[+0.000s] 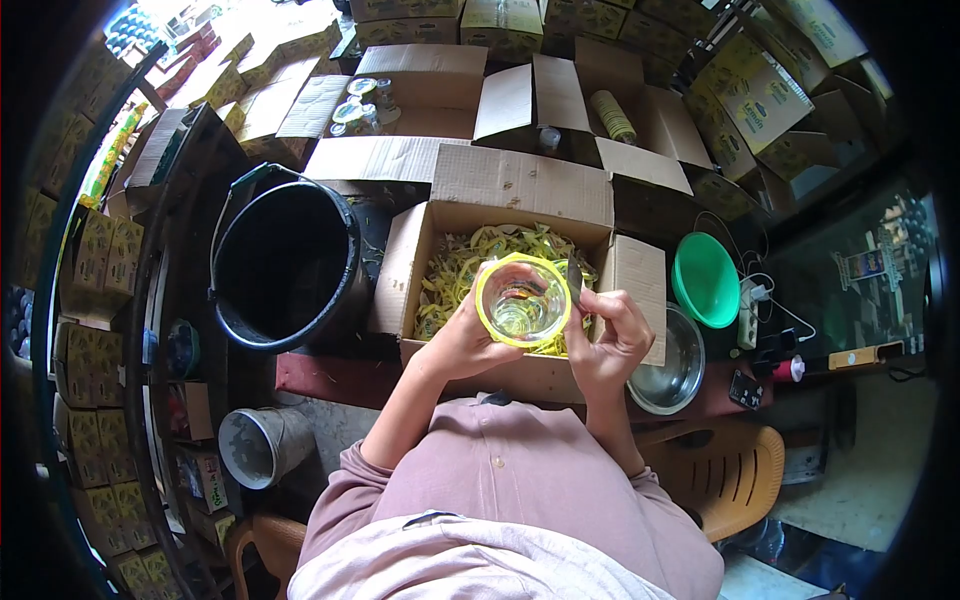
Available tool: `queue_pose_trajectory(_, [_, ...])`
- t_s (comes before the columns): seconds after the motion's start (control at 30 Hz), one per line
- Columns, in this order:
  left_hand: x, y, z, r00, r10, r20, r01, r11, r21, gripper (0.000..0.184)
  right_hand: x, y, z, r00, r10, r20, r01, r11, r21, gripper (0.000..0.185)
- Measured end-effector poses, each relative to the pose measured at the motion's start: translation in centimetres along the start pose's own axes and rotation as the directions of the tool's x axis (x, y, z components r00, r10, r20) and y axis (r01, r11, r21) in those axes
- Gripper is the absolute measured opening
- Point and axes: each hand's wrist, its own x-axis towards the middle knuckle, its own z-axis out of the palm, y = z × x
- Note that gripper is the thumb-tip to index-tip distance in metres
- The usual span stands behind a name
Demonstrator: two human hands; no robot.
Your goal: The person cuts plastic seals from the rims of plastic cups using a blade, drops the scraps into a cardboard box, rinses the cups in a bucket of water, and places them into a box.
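Observation:
My left hand (462, 338) is closed around the side of a clear plastic cup (520, 305) with a yellow rim, its round opening turned up towards me. At the cup's right edge, my right hand (612, 338) pinches a thin dark blade (574, 277) that stands against the rim; its handle is hidden in the fingers. Both hands are over an open cardboard box (522, 187), which is filled with curled yellow-green strips (450, 278).
A black bucket (228, 270) stands left of the box. To the right are a green bowl (706, 280) and a metal bowl (668, 375). Behind, one open carton (435, 100) contains clear cups (362, 110); another holds a cup stack (613, 117). A grey bucket (262, 447) is at lower left.

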Motion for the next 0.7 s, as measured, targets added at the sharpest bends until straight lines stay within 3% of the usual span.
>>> queue_pose_trajectory(0.43, [0.2,0.6,-0.5,0.991,-0.012,0.133,0.018,0.999,-0.04,0.066,0.2,0.9,-0.1,0.996,0.025,0.081,-0.031,0.997,0.069,0.022])
queue_pose_trajectory(0.53, [0.6,0.4,-0.5,0.989,0.09,0.119,-0.086,0.996,-0.036,0.07,0.4,0.7,0.1,0.999,0.013,0.05,-0.015,0.999,0.042,0.025])
queue_pose_trajectory(0.7, [0.5,-0.6,0.6,0.997,0.016,-0.071,-0.019,0.999,-0.048,0.081,0.5,0.4,0.2,0.998,-0.024,0.052,0.025,1.0,-0.013,0.025])
